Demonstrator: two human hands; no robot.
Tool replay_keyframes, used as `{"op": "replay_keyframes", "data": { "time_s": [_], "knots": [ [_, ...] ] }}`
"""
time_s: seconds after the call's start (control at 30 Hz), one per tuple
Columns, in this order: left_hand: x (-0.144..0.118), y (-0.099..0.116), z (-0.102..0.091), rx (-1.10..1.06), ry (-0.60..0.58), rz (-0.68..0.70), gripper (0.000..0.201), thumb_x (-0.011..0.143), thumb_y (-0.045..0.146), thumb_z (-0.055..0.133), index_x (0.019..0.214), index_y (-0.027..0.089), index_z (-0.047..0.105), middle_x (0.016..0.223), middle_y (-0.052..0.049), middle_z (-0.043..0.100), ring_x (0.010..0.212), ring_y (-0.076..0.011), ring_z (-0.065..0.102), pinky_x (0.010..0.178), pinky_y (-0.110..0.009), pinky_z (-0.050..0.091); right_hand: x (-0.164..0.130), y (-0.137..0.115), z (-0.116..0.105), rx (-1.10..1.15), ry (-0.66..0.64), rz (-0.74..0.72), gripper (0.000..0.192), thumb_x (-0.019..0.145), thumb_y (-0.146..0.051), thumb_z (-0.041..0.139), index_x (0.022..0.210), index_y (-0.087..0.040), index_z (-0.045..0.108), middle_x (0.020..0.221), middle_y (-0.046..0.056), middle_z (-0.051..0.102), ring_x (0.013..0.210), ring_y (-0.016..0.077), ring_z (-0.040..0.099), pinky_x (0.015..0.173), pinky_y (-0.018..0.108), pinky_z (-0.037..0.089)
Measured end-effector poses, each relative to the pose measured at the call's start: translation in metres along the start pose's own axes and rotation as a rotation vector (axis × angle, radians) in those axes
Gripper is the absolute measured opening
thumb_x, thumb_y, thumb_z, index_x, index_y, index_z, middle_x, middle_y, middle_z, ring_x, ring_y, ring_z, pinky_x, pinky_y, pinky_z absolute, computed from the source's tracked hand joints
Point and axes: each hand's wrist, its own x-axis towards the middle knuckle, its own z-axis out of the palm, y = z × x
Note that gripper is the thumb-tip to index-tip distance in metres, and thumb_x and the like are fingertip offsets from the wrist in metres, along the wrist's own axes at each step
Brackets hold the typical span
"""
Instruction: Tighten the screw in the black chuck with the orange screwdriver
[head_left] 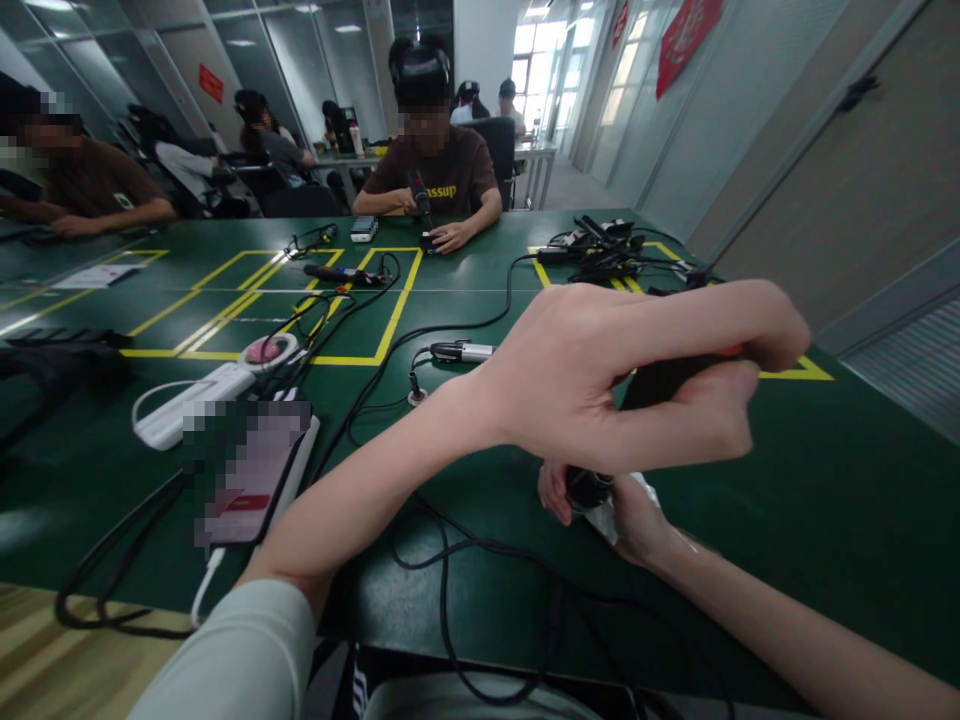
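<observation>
My left hand [577, 375] reaches across the front of the view with its index finger and thumb bent together in a pinch. A dark shape [664, 385] shows in the gap between these fingers, with a spot of orange near the fingertips. Whether the pinch holds that shape, I cannot tell. Lower down and partly hidden behind the left hand, my right hand [637, 520] is wrapped round a black cylinder [589, 487]. Shiny clear or silvery wrapping [604, 522] lies against the right palm. The cylinder's upper part is covered by my left hand.
Black cables cross the green table [465, 470]. On the left are a phone [255, 480], a white power strip [195, 405] and a tape roll [268, 350]. A silver-and-black tool [461, 351] lies mid-table, a cable pile [600, 248] farther back. A person [435, 150] sits opposite.
</observation>
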Motion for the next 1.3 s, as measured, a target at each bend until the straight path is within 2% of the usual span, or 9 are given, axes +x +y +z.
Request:
{"op": "replay_keyframes", "data": {
  "time_s": [0.13, 0.23, 0.4, 0.57, 0.8, 1.03, 1.2, 1.23, 1.3],
  "knots": [
    [-0.002, -0.0011, 0.0013, 0.038, -0.008, 0.01, 0.022, 0.099, 0.027, 0.043, 0.091, 0.02, 0.063, 0.078, 0.001, 0.069, 0.06, -0.0064, 0.059, 0.068, -0.022, 0.053, -0.0004, 0.0004, -0.0006, -0.011, -0.005, -0.001, 0.048, 0.095, -0.057, 0.061, 0.065, -0.02, 0.068, 0.052, 0.004, 0.06, 0.055, 0.0216, 0.054, 0.061, 0.036, 0.045],
    [-0.0017, -0.0023, 0.0031, 0.06, -0.001, -0.002, 0.022, 0.101, 0.029, 0.045, 0.092, 0.022, 0.063, 0.076, 0.003, 0.068, 0.056, -0.0055, 0.056, 0.065, -0.021, 0.051, -0.0006, 0.0002, -0.0005, -0.007, -0.005, 0.005, 0.047, 0.094, -0.057, 0.061, 0.066, -0.021, 0.068, 0.052, 0.003, 0.059, 0.054, 0.0214, 0.053, 0.06, 0.036, 0.044],
    [0.0035, -0.0019, 0.0026, 0.082, 0.025, 0.029, 0.035, 0.103, 0.039, 0.037, 0.085, 0.021, 0.061, 0.066, 0.002, 0.062, 0.052, -0.0057, 0.053, 0.059, -0.022, 0.049, 0.0001, -0.0011, 0.0008, -0.021, 0.002, -0.01, 0.048, 0.095, -0.056, 0.059, 0.065, -0.021, 0.068, 0.051, 0.004, 0.059, 0.054, 0.0218, 0.054, 0.061, 0.037, 0.045],
    [0.0053, -0.002, 0.0015, 0.049, 0.035, 0.064, 0.04, 0.096, 0.025, 0.027, 0.092, 0.017, 0.066, 0.074, 0.0, 0.066, 0.063, -0.0066, 0.063, 0.067, -0.021, 0.055, -0.0001, -0.0013, 0.0009, 0.002, 0.005, 0.006, 0.045, 0.094, -0.053, 0.062, 0.065, -0.02, 0.069, 0.053, 0.004, 0.061, 0.055, 0.022, 0.056, 0.059, 0.035, 0.043],
    [0.002, -0.0015, 0.0032, 0.102, 0.074, 0.023, 0.023, 0.094, 0.022, 0.043, 0.094, 0.02, 0.066, 0.078, 0.003, 0.073, 0.054, -0.0051, 0.059, 0.07, -0.02, 0.057, -0.0002, 0.0012, 0.0, 0.05, 0.015, 0.032, 0.047, 0.093, -0.056, 0.065, 0.065, -0.019, 0.07, 0.052, 0.003, 0.061, 0.055, 0.0207, 0.055, 0.059, 0.034, 0.043],
    [0.0033, -0.0022, 0.0026, 0.096, 0.117, 0.08, 0.02, 0.098, 0.024, 0.048, 0.092, 0.019, 0.066, 0.077, 0.003, 0.073, 0.057, -0.0034, 0.064, 0.067, -0.018, 0.055, 0.0002, 0.0023, -0.0016, 0.068, -0.003, 0.036, 0.047, 0.095, -0.056, 0.064, 0.066, -0.018, 0.07, 0.052, 0.003, 0.061, 0.055, 0.0201, 0.055, 0.06, 0.034, 0.044],
    [0.005, -0.008, 0.0013, 0.089, 0.094, 0.112, 0.033, 0.1, 0.031, 0.04, 0.116, 0.017, 0.064, 0.116, -0.002, 0.075, 0.095, -0.0101, 0.077, 0.075, -0.021, 0.062, 0.0005, 0.0025, -0.0012, 0.068, -0.007, 0.029, 0.048, 0.095, -0.056, 0.065, 0.066, -0.018, 0.07, 0.052, 0.003, 0.061, 0.054, 0.0197, 0.055, 0.061, 0.033, 0.044],
    [0.005, -0.0085, 0.0013, 0.094, 0.091, 0.108, 0.034, 0.1, 0.032, 0.039, 0.116, 0.018, 0.065, 0.117, -0.001, 0.075, 0.094, -0.0099, 0.078, 0.075, -0.021, 0.062, 0.0006, 0.0026, -0.001, 0.068, -0.004, 0.027, 0.048, 0.096, -0.055, 0.064, 0.066, -0.018, 0.07, 0.052, 0.003, 0.061, 0.054, 0.0196, 0.055, 0.061, 0.033, 0.044],
    [0.0047, -0.008, 0.0009, 0.096, 0.09, 0.1, 0.03, 0.101, 0.033, 0.042, 0.11, 0.018, 0.067, 0.105, 0.001, 0.077, 0.079, -0.0076, 0.077, 0.07, -0.02, 0.061, 0.0004, 0.0028, -0.0007, 0.066, -0.003, 0.02, 0.047, 0.096, -0.054, 0.063, 0.067, -0.018, 0.07, 0.052, 0.003, 0.061, 0.054, 0.0195, 0.056, 0.061, 0.033, 0.044]
  ]
}}
